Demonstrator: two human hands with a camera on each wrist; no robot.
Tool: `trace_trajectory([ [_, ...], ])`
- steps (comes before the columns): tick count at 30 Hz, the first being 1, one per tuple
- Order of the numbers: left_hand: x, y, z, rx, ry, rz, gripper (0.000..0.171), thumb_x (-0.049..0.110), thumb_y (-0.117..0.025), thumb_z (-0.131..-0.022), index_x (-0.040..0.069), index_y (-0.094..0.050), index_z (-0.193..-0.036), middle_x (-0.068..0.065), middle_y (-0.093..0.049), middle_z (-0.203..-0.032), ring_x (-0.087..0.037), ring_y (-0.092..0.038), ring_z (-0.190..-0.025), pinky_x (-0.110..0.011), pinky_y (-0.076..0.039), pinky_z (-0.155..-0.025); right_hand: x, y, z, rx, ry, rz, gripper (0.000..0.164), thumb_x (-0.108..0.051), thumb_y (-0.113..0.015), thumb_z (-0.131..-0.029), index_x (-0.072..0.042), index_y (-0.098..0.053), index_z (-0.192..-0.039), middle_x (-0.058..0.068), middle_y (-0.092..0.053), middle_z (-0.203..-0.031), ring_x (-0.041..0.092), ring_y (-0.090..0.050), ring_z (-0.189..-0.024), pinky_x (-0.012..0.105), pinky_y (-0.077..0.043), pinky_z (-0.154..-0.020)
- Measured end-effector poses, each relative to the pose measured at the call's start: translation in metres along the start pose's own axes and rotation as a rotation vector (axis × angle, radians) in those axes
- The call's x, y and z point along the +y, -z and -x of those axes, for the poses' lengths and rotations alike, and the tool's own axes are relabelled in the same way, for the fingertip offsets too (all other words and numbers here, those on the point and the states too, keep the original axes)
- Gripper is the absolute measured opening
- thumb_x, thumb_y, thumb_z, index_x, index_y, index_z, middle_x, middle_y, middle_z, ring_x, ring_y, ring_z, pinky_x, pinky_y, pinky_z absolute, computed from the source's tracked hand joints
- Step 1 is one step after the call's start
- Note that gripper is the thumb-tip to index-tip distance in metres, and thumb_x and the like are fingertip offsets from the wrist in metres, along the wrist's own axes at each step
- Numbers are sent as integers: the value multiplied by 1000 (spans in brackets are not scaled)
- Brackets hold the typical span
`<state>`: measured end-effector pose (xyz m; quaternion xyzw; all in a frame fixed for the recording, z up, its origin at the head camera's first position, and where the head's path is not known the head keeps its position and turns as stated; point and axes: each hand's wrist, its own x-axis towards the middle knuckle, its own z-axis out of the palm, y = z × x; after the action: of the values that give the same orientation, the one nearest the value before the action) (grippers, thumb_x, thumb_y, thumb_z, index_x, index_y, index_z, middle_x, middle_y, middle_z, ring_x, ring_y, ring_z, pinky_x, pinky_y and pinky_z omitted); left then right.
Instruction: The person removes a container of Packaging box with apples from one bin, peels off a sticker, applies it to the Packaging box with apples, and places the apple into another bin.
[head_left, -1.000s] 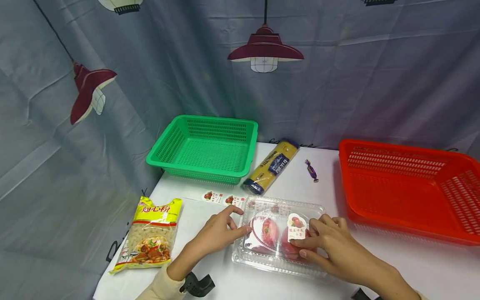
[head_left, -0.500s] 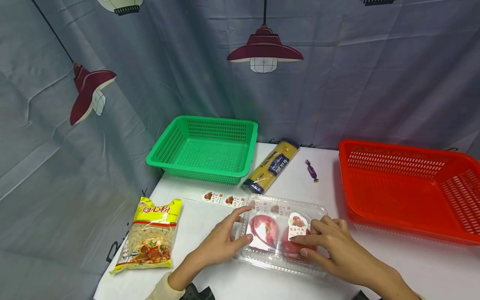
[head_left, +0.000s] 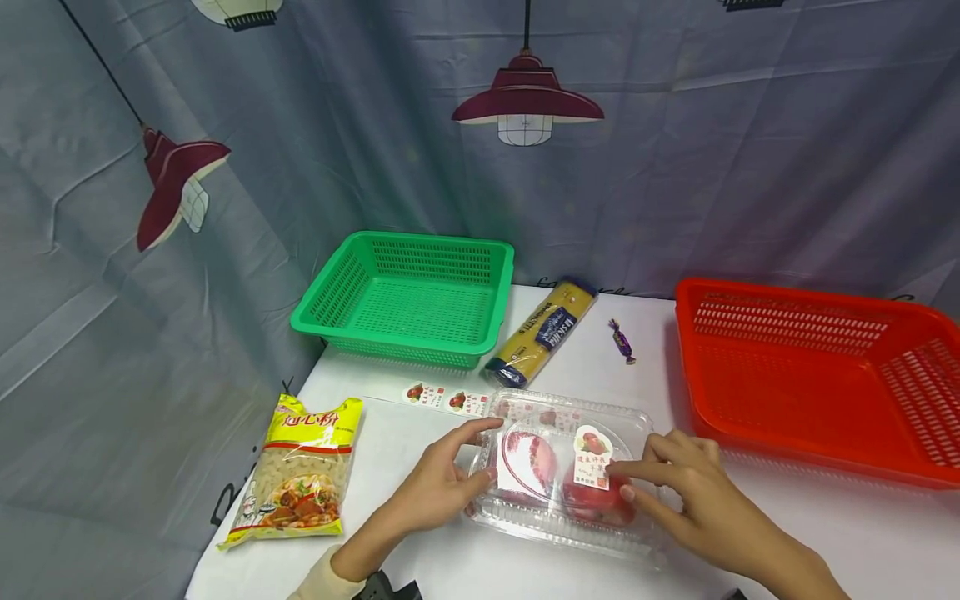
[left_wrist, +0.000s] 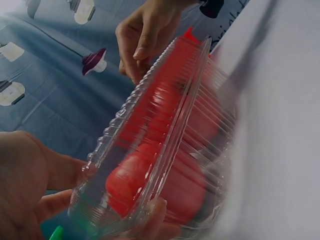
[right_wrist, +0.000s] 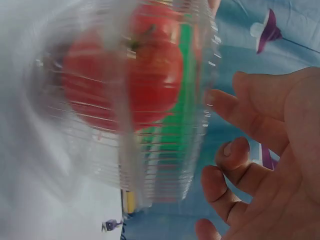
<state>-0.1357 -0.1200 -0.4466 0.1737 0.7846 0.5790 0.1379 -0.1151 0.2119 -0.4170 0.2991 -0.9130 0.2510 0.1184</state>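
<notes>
A clear plastic clamshell box (head_left: 555,537) lies closed on the white table with two round red fruits (head_left: 600,503) inside. A white fruit sticker (head_left: 592,457) is on its lid, above the right-hand fruit. My left hand (head_left: 431,492) holds the box's left end between thumb and fingers, as the left wrist view confirms. With an extended index finger, my right hand (head_left: 693,496) touches the sticker's right edge; the thumb is just below. Loosely bent, the other right fingers (right_wrist: 237,155) hold nothing. A strip of similar stickers (head_left: 442,398) lies behind the box, partly beneath it.
At the back left stands a green basket (head_left: 405,346); a red basket (head_left: 795,292) is at right. A spaghetti pack (head_left: 542,333) and a purple wrapped candy (head_left: 622,342) lie behind the box. A yellow pasta bag (head_left: 303,471) lies at left.
My right index finger has slid from the sticker's lower left to its right edge, uncovering its bottom part. The left hand has shifted slightly on the box's left end.
</notes>
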Motion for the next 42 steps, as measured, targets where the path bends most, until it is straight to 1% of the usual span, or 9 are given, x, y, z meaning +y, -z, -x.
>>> trace_trajectory([
  [5,8,3,2,18,6,42,61,3,-63,-93,29,-45,-145,-18,-43,-133,-36,-60,-47,-28,-48,-42,1,3,3,39,10,6,38,-21,-87,-72,-34,-77,-106,-23,-39,-80,-1,-36,-81,28,-15,-72],
  [10,20,10,2,38,11,45,61,4,-64,-93,30,-44,-146,-18,-42,-134,-33,-61,-47,-26,-45,-41,-3,9,3,46,-60,11,38,-24,-88,-72,-40,-75,-105,-25,-40,-81,0,-39,-84,32,-20,-72],
  [13,27,16,2,48,9,38,61,4,-64,-94,30,-44,-146,-18,-42,-134,-30,-59,-46,-23,-41,-40,-5,13,4,74,-76,-3,40,-21,-88,-71,-40,-75,-104,-24,-41,-81,1,-39,-84,32,-21,-72],
  [19,39,26,2,70,9,38,63,2,-62,-93,30,-43,-146,-18,-43,-133,-11,-46,-40,-20,-33,-39,-2,18,5,181,-11,-48,47,-9,-88,-67,-31,-76,-107,-20,-41,-82,2,-37,-82,29,-18,-71],
  [22,43,28,0,81,4,35,64,1,-62,-93,30,-44,-146,-17,-42,-133,-8,-41,-39,-19,-32,-39,1,20,4,235,16,-75,49,-4,-87,-65,-25,-76,-108,-19,-40,-81,2,-37,-80,29,-19,-70],
  [30,51,30,-5,87,-2,44,61,2,-63,-93,25,-44,-147,-21,-40,-133,-13,-48,-41,-21,-37,-40,6,23,7,345,-13,-155,50,9,-83,-64,-14,-76,-108,-14,-53,-82,6,-45,-80,26,-25,-70],
  [33,54,30,-7,82,-16,54,61,2,-63,-94,23,-44,-147,-22,-39,-133,-16,-52,-42,-23,-40,-41,11,24,10,383,-12,-175,47,12,-80,-66,-11,-76,-108,-11,-56,-81,6,-46,-78,20,-32,-70],
  [37,57,31,-11,90,-38,57,61,1,-63,-94,22,-43,-147,-22,-39,-132,-25,-58,-44,-27,-46,-43,18,25,18,364,-120,-188,42,12,-77,-74,-11,-75,-109,-9,-60,-85,4,-48,-79,13,-42,-68],
  [42,60,32,-16,115,-40,66,61,-1,-63,-93,20,-44,-147,-24,-41,-128,-34,-61,-48,-36,-53,-48,30,24,28,355,-252,-195,35,9,-74,-80,-12,-75,-108,-4,-66,-89,3,-53,-81,11,-43,-72],
])
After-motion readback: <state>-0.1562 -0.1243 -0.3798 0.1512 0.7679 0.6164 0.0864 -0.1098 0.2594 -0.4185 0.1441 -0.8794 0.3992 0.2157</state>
